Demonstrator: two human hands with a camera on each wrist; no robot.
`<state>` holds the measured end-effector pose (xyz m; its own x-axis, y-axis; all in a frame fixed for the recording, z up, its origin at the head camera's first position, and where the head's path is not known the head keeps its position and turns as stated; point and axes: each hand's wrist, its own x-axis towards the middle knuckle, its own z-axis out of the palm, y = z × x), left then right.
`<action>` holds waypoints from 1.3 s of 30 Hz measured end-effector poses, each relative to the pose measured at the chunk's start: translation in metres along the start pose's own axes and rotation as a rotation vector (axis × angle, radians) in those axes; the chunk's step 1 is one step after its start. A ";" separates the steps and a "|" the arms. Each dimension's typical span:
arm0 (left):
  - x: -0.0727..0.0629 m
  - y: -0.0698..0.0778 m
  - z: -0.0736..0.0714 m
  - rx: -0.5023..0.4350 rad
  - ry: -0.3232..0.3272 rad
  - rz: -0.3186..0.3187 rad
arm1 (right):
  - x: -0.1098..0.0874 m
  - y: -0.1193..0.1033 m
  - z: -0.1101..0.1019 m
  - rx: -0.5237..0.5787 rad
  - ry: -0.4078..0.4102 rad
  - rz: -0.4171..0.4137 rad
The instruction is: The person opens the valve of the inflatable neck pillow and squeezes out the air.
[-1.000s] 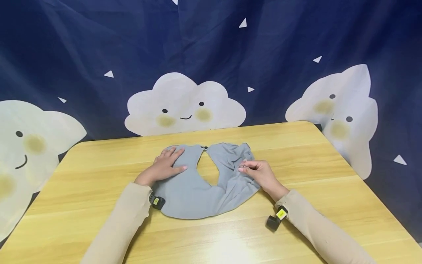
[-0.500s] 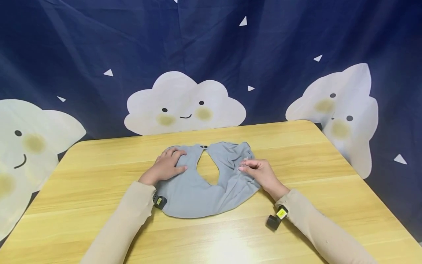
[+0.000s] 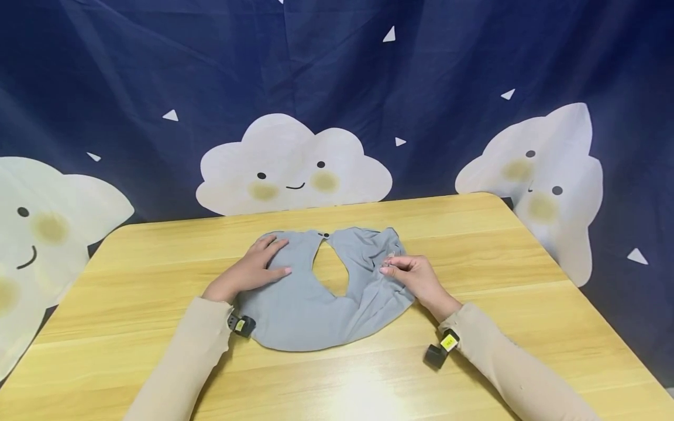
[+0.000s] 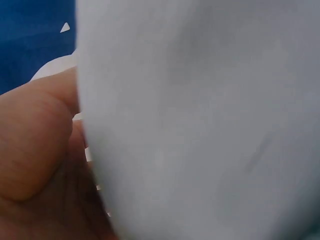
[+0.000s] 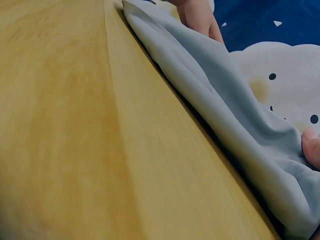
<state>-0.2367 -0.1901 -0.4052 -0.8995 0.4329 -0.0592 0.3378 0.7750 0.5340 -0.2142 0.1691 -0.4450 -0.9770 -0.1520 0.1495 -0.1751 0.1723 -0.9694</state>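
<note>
A grey cloth bib (image 3: 300, 316) lies on the table, its neck opening in the middle and dark snaps (image 3: 326, 235) together at the top. My left hand (image 3: 250, 272) rests on its left part, fingers spread and thumb on the cloth. On the right, where the fabric is bunched in folds, my right hand (image 3: 418, 278) pinches the bib between thumb and fingertips; a small pale bit shows there. In the left wrist view the blurred cloth (image 4: 200, 120) covers most of the frame and hides the fingers. The right wrist view shows the bib's folded edge (image 5: 220, 110).
The wooden table (image 3: 474, 351) extends around the bib. Behind it hangs a dark blue curtain (image 3: 337, 70) with smiling clouds. A small black camera is strapped on each wrist, the right one (image 3: 436, 355) just above the table.
My left hand shifted slightly right, then back left and a little nearer, with the bib's left edge moving along. The right hand keeps its pinch in the same place.
</note>
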 end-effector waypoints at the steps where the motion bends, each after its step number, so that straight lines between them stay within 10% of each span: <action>1: -0.002 0.000 -0.002 -0.001 0.001 0.000 | 0.000 0.000 0.000 0.000 0.002 0.003; 16: -0.023 -0.001 -0.020 -0.011 0.024 -0.033 | -0.001 -0.003 -0.005 0.011 -0.034 0.030; 31: -0.048 -0.020 -0.037 -0.053 0.126 -0.051 | 0.009 -0.011 -0.050 -0.155 -0.308 0.021; 39: -0.070 -0.033 -0.046 -0.168 0.136 -0.132 | 0.019 -0.009 -0.075 -0.152 -0.206 0.084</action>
<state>-0.1973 -0.2677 -0.3798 -0.9655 0.2585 -0.0302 0.1743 0.7283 0.6628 -0.2404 0.2375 -0.4193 -0.9462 -0.3235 0.0112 -0.1255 0.3348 -0.9339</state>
